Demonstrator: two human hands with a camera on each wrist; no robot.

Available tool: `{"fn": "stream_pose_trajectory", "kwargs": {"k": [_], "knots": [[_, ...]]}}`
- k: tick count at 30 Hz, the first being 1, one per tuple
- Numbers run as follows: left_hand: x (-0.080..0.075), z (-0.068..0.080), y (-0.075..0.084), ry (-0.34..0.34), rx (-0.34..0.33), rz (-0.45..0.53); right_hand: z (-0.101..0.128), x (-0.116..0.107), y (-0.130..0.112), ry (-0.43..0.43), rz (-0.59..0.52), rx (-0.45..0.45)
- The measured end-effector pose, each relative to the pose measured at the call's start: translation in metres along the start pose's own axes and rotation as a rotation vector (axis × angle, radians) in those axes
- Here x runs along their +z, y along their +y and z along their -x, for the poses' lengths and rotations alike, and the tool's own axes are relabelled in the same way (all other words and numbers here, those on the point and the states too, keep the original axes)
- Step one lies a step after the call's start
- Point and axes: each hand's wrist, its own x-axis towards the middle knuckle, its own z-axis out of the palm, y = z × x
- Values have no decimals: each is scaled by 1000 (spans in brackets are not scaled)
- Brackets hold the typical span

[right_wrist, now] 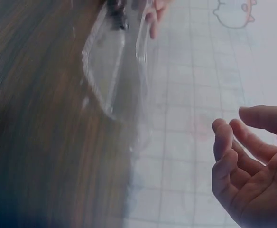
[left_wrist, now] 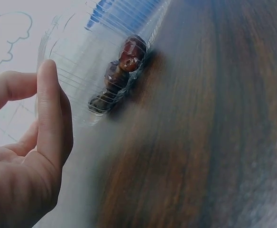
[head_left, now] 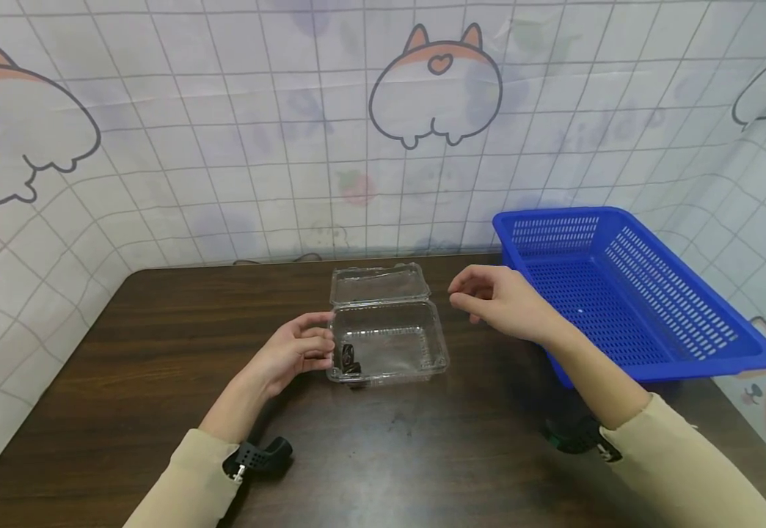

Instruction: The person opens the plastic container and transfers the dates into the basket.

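A clear plastic clamshell box stands open at the middle of the dark wooden table, its lid tipped back. A few dark brown fruits lie in its front left corner, seen close up as glossy fruits through the ribbed wall. My left hand rests its fingers against the box's left side. My right hand hovers to the right of the lid, fingers loosely curled, holding nothing. The box is a hand's width from it.
A blue perforated basket sits at the table's right side, just behind my right forearm. A printed white curtain with a grid pattern closes off the back and sides. Black wrist cameras sit on both sleeves.
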Motion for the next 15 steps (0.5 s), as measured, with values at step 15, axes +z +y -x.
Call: {"fn": "stream_pose_trajectory", "kwargs": {"k": [15], "knots": [[1, 0, -2, 8, 2, 7, -34, 52, -4, -193, -74, -38]]}}
